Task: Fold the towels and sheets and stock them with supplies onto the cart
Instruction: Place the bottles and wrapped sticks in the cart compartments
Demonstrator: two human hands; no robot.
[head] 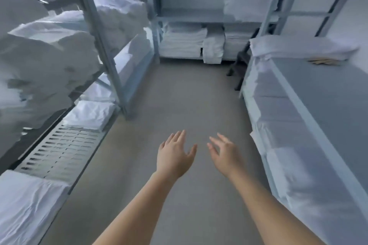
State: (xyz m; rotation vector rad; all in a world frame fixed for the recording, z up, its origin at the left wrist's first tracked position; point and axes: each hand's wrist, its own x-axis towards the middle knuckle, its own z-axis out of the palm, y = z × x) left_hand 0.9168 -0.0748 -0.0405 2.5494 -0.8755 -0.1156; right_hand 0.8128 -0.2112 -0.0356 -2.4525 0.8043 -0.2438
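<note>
My left hand (174, 155) and my right hand (224, 154) reach forward over the grey floor, side by side, fingers spread and relaxed, holding nothing. Folded white towels (182, 42) lie stacked on the low shelf at the far end. More folded white sheets (89, 114) sit on the bottom shelf at the left, and a white sheet (27, 203) lies at the near left. No cart is in view.
Grey metal shelving (99, 32) lines the left, piled with white pillows and linen (39, 61). A long grey table (328, 95) runs along the right, with folded white linen (298, 46) at its far end. A dark chair base (239, 69) stands beyond it.
</note>
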